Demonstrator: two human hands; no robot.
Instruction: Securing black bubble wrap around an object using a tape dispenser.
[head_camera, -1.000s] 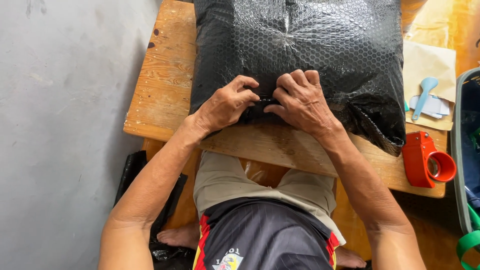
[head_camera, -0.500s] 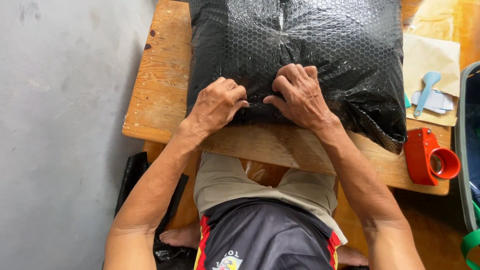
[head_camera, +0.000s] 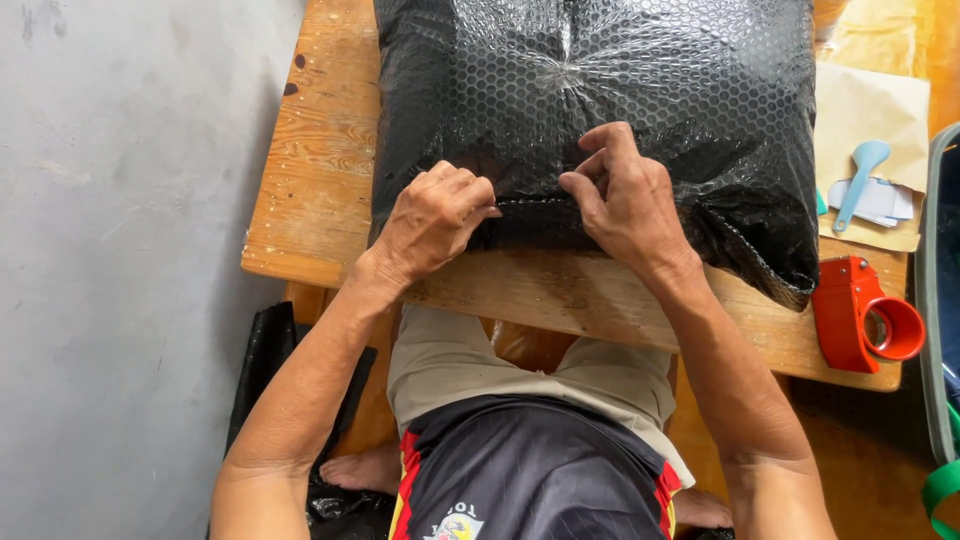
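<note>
Left hand (head_camera: 432, 218) clenched on the near fold of the bubble-wrapped black parcel (head_camera: 600, 110); right hand (head_camera: 625, 200) pinching beside it. Slick film could slip, fold springing open.

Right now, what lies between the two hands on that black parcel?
In the head view, only the black bubble-wrapped parcel, its near edge, lies between the left hand and right hand.

Bubble-wrapped parcel (head_camera: 600, 90): on the worktop (head_camera: 320, 160), filling its middle. Left hand (head_camera: 432, 222) and right hand (head_camera: 625, 200): on the parcel's near edge, side by side. Paper sheet (head_camera: 865, 100): right of the parcel, with a small scoop (head_camera: 855, 180) on it. Tape dispenser (head_camera: 860, 315): at the worktop's near right corner.
</note>
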